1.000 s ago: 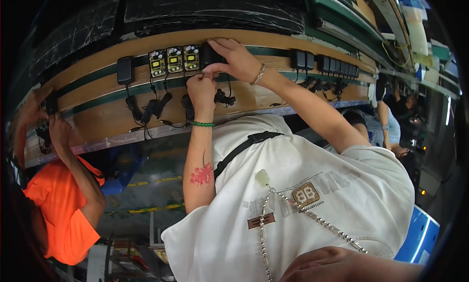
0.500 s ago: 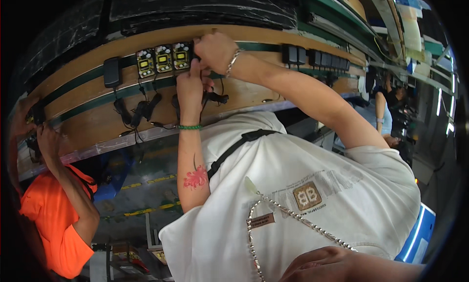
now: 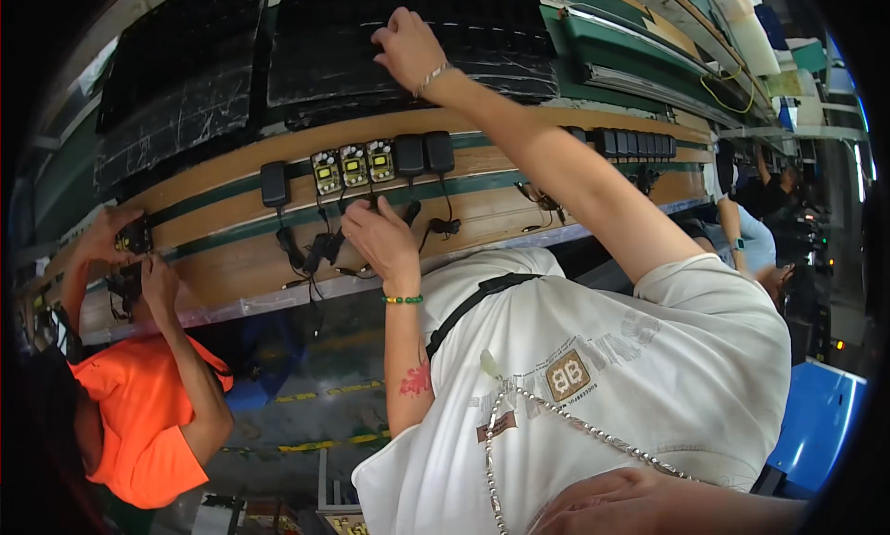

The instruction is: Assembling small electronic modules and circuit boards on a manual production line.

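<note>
My left hand (image 3: pixel 382 243) rests over the near part of the bench, fingers loosely spread beside the cord of the rightmost bare circuit board (image 3: pixel 381 161). Two more boards with yellow transformers stand to its left, a middle board (image 3: pixel 354 164) and a left board (image 3: pixel 326 172). Right of them sit two closed black power adapters, one (image 3: pixel 411 156) against the boards and another (image 3: pixel 439 152) beyond. My right hand (image 3: pixel 413 53) is stretched out over a large black tray (image 3: pixel 324 81), fingers apart and slightly bent, with nothing visible in them.
Another black adapter (image 3: pixel 275 184) stands left of the boards, bundled black cords (image 3: pixel 323 249) hanging forward. A row of adapters (image 3: pixel 640 145) continues rightward. At the left a person in an orange shirt (image 3: pixel 148 414) handles a board. A second black tray (image 3: pixel 181 99) lies at the far left.
My right hand has left the row by the boards and moved away from me, over the black tray. My left hand has drawn back nearer. The two adapters beside the boards now show.
</note>
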The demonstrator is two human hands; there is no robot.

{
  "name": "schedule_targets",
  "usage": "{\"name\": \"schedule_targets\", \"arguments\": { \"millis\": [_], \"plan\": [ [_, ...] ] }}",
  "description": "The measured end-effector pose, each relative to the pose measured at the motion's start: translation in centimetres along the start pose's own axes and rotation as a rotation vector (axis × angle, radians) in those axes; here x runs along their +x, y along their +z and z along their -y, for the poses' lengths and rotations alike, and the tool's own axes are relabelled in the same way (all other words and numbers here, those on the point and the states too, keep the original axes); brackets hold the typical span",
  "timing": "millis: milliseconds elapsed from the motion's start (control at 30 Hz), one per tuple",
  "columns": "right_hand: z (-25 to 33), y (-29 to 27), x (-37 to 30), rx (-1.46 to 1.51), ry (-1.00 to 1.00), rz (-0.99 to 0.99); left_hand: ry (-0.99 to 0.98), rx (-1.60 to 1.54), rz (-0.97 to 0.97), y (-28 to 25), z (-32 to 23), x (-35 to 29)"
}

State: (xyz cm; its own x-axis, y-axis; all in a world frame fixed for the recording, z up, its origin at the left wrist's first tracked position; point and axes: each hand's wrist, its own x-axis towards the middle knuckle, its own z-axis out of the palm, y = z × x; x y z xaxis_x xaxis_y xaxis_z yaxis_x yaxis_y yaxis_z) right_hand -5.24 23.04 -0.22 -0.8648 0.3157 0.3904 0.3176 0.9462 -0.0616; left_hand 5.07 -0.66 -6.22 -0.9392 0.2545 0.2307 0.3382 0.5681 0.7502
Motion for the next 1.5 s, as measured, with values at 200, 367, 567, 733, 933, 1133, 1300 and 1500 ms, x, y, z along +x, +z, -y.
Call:
{"name": "schedule_targets", "arguments": {
  "millis": [200, 367, 567, 733, 933, 1133, 1300, 1500],
  "plan": [
    [0.8, -3.2, -1.2, -0.165, -0.410, 0.062, -0.203, -0.020, 0.176, -0.3, 2.7, -0.3],
    [3.1, -3.6, -3.9, -0.329, -0.537, 0.182, -0.523, -0.630, 0.447, 0.6, 6.8, -0.1],
    [4.9, -5.3, -7.0, 0.167, -0.420, 0.138, -0.724, -1.193, 0.551, -0.3, 6.0, 0.8],
    [4.2, -0.6, -11.4, 0.393, -0.081, 0.271, -0.833, -1.297, 0.497, -0.4, 4.7, 1.0],
    [3.4, 2.0, -12.2, 0.550, 0.016, 0.303, -0.878, -1.407, 0.530, -0.4, 3.8, 1.6],
    [3.8, 2.3, -12.4, 0.515, 0.049, 0.278, -0.969, -1.320, 0.269, 1.9, 1.2, 1.6],
    [3.7, 2.2, -12.5, 0.477, 0.052, 0.260, -1.005, -1.295, 0.545, 0.9, 2.9, 0.6],
    [3.9, 2.5, -12.5, 0.436, 0.044, 0.271, -0.844, -1.217, 0.581, 1.6, 3.0, 2.1]
  ]
}}
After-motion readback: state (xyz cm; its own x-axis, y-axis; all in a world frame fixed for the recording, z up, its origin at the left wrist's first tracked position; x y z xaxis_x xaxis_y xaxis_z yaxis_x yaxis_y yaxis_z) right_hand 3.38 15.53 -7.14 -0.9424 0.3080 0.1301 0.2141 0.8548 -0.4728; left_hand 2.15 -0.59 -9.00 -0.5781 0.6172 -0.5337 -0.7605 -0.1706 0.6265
